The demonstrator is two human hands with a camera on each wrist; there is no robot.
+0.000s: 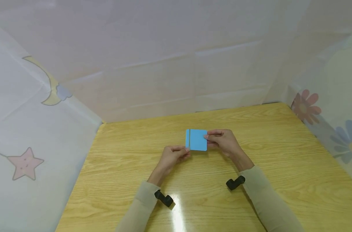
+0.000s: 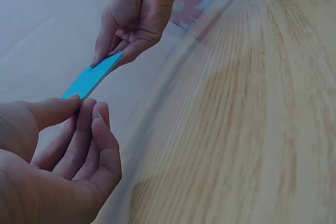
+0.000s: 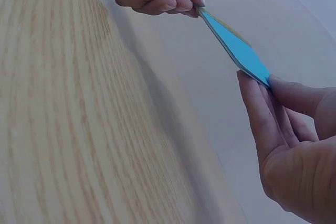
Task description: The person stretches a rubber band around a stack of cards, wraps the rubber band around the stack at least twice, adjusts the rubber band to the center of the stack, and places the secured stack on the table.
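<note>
A thin blue square stack of cards (image 1: 198, 140) is held up above the table between both hands. Around it, close to its left edge, runs a tan rubber band (image 1: 189, 138). My left hand (image 1: 173, 157) pinches the lower left corner with thumb and fingers, right where the band crosses the edge. On the opposite side, my right hand (image 1: 223, 141) grips the right edge, thumb on top and fingers underneath. Layered edges of the stack (image 3: 236, 51) show in the right wrist view. The left wrist view shows the stack (image 2: 90, 80) tilted, nearly edge-on.
The wooden table (image 1: 129, 167) spreads beneath both hands. Pale cloth hangs behind it (image 1: 164, 87) and at both sides, printed with a star (image 1: 25, 163), a moon and flowers. Black wrist mounts (image 1: 164, 198) sit on both sleeves.
</note>
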